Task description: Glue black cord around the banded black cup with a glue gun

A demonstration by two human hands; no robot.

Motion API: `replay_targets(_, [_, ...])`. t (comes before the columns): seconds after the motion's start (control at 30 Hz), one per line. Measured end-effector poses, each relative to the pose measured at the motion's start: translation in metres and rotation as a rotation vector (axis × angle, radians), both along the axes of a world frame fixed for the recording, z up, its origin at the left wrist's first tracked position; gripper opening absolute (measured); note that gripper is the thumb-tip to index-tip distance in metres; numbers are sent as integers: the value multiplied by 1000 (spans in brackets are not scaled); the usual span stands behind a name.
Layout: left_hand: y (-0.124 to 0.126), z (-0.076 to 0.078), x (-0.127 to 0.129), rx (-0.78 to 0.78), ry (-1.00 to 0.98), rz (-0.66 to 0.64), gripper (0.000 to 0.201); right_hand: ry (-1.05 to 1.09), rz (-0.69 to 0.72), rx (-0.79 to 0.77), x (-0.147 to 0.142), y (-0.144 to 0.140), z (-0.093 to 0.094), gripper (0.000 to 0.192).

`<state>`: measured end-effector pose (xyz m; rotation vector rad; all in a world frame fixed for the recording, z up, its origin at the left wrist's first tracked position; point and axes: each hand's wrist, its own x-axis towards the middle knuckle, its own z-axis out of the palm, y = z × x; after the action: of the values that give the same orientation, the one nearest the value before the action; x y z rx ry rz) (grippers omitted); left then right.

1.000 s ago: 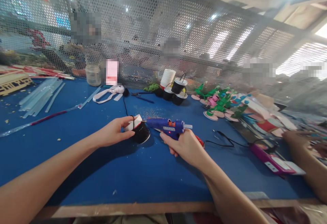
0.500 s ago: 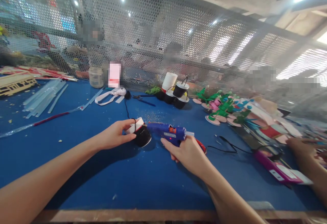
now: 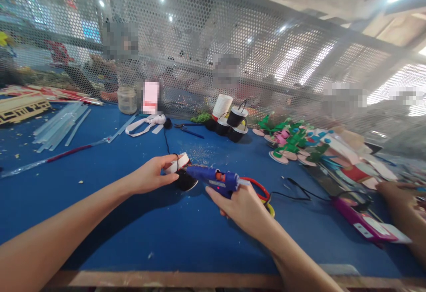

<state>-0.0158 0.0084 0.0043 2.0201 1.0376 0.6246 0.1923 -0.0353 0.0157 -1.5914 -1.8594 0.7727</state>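
Observation:
My left hand (image 3: pixel 155 175) is closed on a small black paper cup (image 3: pixel 187 181), which lies tilted on the blue table. A white part and a loop of black cord (image 3: pixel 177 162) show at the cup's top, by my fingertips. In my right hand (image 3: pixel 244 205) is a blue hot glue gun (image 3: pixel 213 180) with a small red light lit. Its nozzle is at the cup's upper edge; whether it touches cannot be made out. A clear glue stick (image 3: pixel 244 183) pokes out of the gun's back. Red and yellow loops (image 3: pixel 261 189) are partly hidden behind my right hand.
Behind stand several black-and-white cups (image 3: pixel 237 116), a white cup stack (image 3: pixel 222 106) and pliers (image 3: pixel 189 131). Left lie glue sticks (image 3: pixel 60 125) and white ribbon (image 3: pixel 141 125). Green-and-pink felt pieces (image 3: pixel 289 139), a purple power strip (image 3: pixel 361 221) and another person's hand (image 3: pixel 396 199) are right.
The glue gun has shifted slightly left and down, its nozzle now closer to the cup's white part. More of the red and yellow loops shows. My left hand stays almost still on the cup.

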Motion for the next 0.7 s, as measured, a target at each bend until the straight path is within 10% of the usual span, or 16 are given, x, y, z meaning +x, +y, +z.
replay_targets(0.7, [0,-1,-2,-11,-47,4,41,21,-39,-70,9,20,2,26])
